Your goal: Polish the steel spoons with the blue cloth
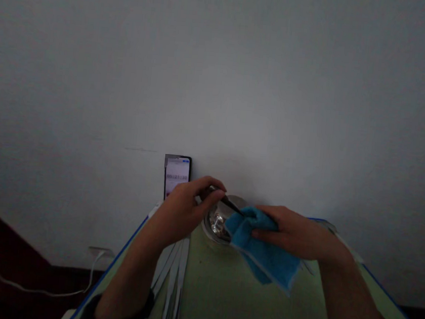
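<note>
My left hand [193,205] pinches one end of a slim, dark piece of cutlery [232,205] between thumb and fingers. Its other end runs into a blue cloth [275,264], so I cannot make out its kind. Folded around that end, the cloth is gripped by my right hand [288,230], and its loose corner hangs down. Directly behind and below the cutlery stands a shiny metal bowl [214,229], partly covered by the cloth and the hands. Several table knives [174,280] lie side by side next to my left forearm.
A phone [177,172] showing a timer leans upright against the pale wall [241,82]. The green table [244,311] has blue edges and meets the wall. Thin metal pieces [307,267] lie partly hidden under my right wrist. A white cable [37,290] runs from a wall socket at left.
</note>
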The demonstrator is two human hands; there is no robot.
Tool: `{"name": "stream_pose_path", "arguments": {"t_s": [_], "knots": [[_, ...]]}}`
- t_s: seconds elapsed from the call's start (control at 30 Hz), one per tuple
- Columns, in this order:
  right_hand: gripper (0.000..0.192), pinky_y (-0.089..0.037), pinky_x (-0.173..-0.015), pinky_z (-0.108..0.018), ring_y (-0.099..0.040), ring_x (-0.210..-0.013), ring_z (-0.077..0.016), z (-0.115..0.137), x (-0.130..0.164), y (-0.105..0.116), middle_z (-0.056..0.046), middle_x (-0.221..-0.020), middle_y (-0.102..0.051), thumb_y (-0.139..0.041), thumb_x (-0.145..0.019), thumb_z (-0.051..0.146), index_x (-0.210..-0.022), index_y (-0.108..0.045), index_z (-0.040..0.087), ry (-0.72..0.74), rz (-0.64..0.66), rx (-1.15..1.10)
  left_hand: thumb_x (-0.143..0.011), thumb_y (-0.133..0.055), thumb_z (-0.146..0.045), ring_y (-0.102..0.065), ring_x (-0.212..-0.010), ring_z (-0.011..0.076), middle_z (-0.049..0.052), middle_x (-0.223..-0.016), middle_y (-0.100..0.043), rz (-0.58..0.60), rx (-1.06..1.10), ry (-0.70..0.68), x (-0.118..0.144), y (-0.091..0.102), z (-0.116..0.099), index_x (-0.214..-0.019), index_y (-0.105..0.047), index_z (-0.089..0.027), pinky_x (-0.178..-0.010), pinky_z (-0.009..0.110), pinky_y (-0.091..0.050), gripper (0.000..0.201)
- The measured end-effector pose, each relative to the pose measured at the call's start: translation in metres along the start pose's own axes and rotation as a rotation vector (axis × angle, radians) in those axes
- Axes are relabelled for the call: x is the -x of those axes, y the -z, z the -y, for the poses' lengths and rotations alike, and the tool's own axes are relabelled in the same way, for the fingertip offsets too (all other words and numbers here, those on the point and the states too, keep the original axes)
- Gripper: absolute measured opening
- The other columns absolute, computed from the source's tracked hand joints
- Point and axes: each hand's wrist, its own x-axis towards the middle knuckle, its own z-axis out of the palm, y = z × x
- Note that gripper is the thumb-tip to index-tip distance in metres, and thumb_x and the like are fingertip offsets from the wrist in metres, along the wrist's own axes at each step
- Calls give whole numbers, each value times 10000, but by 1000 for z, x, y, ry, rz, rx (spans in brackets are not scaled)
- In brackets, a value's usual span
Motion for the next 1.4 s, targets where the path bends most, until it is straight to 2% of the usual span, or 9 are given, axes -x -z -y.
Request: {"name": "stream_pose_path", "arguments": {"t_s": [0.1, 0.2, 0.33, 0.6, 0.8, 1.0, 1.17, 1.3, 1.4], "knots": [[180, -433, -658, -275, -588, -740, -165, 2, -3, 0, -14, -831, -652, -496, -795, 314, -879, -601, 194, -32, -48, 61, -839, -444, -345, -555, -666, 112, 5, -758, -598, -151, -21, -11, -3, -5, -4, -915, -544, -178, -621, 216, -442, 209], [231, -425, -623, -268, -582, -703, -162, -1, -5, 5, -15, -786, -648, -479, -800, 386, -826, -604, 194, -90, -316, 83, -824, -461, -372, -533, -607, 107, 4, -719, -576, -251, -53, 17, -3, -3, -3, -881, -535, -163, -566, 213, -442, 229], [269, -416, -609, -258, -575, -687, -157, -5, -6, 10, -17, -787, -649, -478, -797, 423, -843, -612, 195, -87, -558, 68, -819, -454, -422, -510, -552, 97, -15, -663, -564, -19, -73, 41, -3, -1, 2, -870, -515, -163, -506, 199, -395, 271], [171, -398, -615, -246, -576, -686, -145, -5, -5, 0, -20, -794, -650, -467, -813, 286, -834, -607, 189, -22, -114, 139, -799, -469, -461, -492, -523, 90, -19, -588, -570, 143, -214, 35, -5, -5, 0, -779, -608, -161, -490, 192, -322, 331], [195, -386, -593, -243, -570, -658, -140, 0, -10, -5, -9, -759, -649, -484, -808, 347, -821, -614, 203, 14, -99, 172, -840, -373, -461, -453, -483, 81, -19, -532, -539, 285, -287, 31, 1, 6, -2, -664, -597, -148, -452, 198, -268, 424], [276, -435, -603, -266, -588, -693, -165, -8, -12, 3, -12, -767, -655, -529, -758, 446, -836, -621, 198, -66, -602, -96, -848, -357, -442, -408, -460, 75, -37, -488, -456, 100, -206, 48, 0, 2, -5, -611, -562, -138, -451, 196, -273, 437], [443, -486, -681, -305, -620, -811, -191, -6, -40, -28, -69, -983, -645, -407, -805, 500, -1081, -510, 169, -105, -940, -793, -864, -328, -370, -399, -475, 78, -40, -510, -439, 65, -161, 16, -6, -15, -13, -615, -520, -139, -452, 201, -254, 391], [418, -471, -772, -313, -592, -933, -198, -9, -44, -31, -79, -1063, -624, -488, -783, 441, -1095, -503, 163, -70, -846, -823, -861, -336, -351, -427, -492, 87, -28, -526, -466, 80, -225, 35, -7, -12, -6, -627, -529, -134, -465, 208, -263, 373], [325, -465, -758, -303, -595, -873, -180, -15, -24, -12, -43, -977, -648, -539, -769, 382, -1026, -562, 184, -10, -506, -484, -859, -344, -401, -406, -478, 79, -34, -512, -439, 136, -243, 12, -4, 2, -1, -618, -532, -139, -458, 203, -261, 402]]}}
